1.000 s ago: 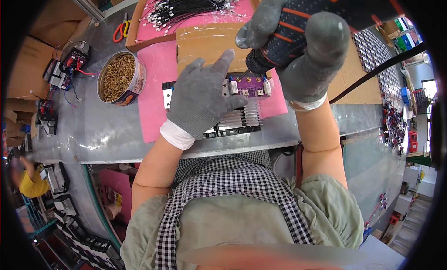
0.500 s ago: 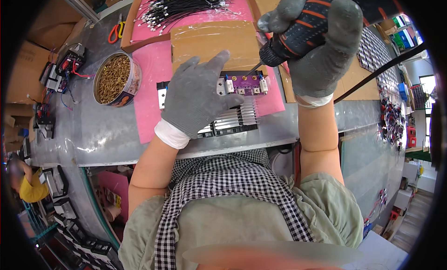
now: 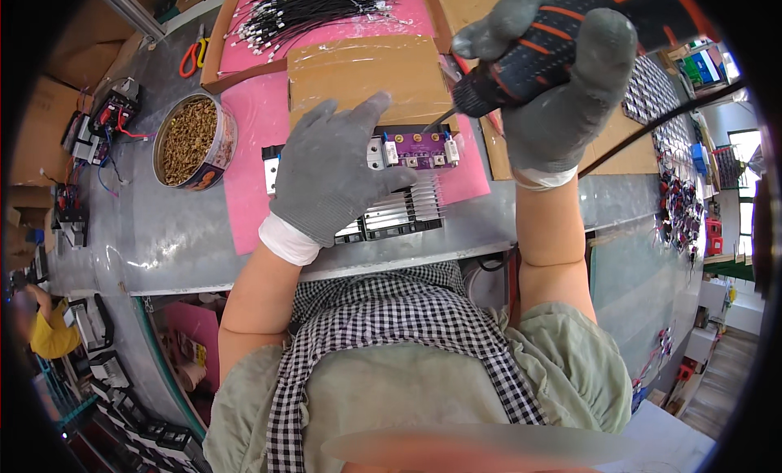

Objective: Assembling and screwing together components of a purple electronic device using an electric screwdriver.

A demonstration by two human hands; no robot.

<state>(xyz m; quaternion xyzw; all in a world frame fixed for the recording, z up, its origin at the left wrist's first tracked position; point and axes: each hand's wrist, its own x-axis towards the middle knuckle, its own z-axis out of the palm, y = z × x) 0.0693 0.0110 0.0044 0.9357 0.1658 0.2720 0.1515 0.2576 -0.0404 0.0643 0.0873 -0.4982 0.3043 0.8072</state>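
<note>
My left hand (image 3: pixel 326 171), in a grey glove, lies over a finned metal heat sink (image 3: pixel 407 210) with its fingers spread. Its thumb reaches the edge of a purple circuit board (image 3: pixel 417 149) mounted on top. The board carries white blocks and brass-coloured screws. In my right hand (image 3: pixel 554 131), also gloved, is a black and orange electric screwdriver (image 3: pixel 529 66), tilted down to the left. Its bit points at the board's far edge, by the rightmost brass screw (image 3: pixel 436 137); whether it touches the screw I cannot tell. My left palm hides part of the heat sink.
Pink sheet (image 3: pixel 252 114) lies under the heat sink. A round tin (image 3: pixel 220 159) of small brass-coloured parts stands left, with scissors (image 3: pixel 192 56) behind. A cardboard box (image 3: pixel 218 66) holds black cables (image 3: pixel 326 17). The screwdriver's black cord (image 3: pixel 652 131) runs right. Another person (image 3: pixel 55 330) is far left.
The screwdriver bit has shifted right along the board, from the middle brass screw toward the rightmost one. My left hand keeps its place on the heat sink. The whole view has drifted slightly.
</note>
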